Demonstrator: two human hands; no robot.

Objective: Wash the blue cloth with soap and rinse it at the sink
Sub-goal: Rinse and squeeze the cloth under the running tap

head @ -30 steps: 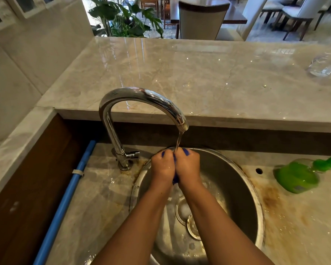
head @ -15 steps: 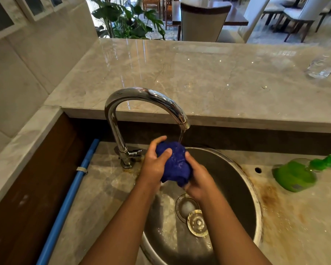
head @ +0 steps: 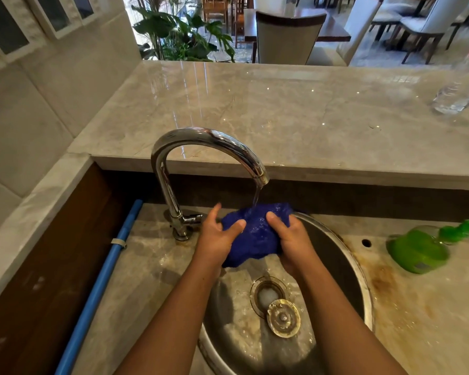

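Head view
My left hand (head: 217,240): curled on the left end of the blue cloth (head: 255,236), thumb pressed across its top, fingers partly spread and only loosely closed around the bunch.
My right hand (head: 291,243): wrapped on the right end of the same cloth, thumb on top, the other fingers hidden under the fabric.
Blue cloth: bunched and wet, held between my two hands above the back edge of the sink (head: 360,277), not touching the bowl.
Water (head: 256,194): a thin stream drops from the spout straight onto the top of the cloth, just beyond my thumbs.
Tap (head: 201,139): chrome gooseneck, its base just left of my left hand, its arch passing over both hands.
Drain (head: 267,293): below my right wrist in the steel bowl, foam sitting in it; the round strainer plug (head: 283,318) lies beside it, nearer to me.
Soap bottle (head: 423,246): green pump bottle lying on its side on the stained counter, well to the right of my right hand.
Blue pipe (head: 98,288): runs along the counter edge, well to the left of my left arm.
Glass (head: 454,97): on the raised marble ledge, far beyond and right of my hands.
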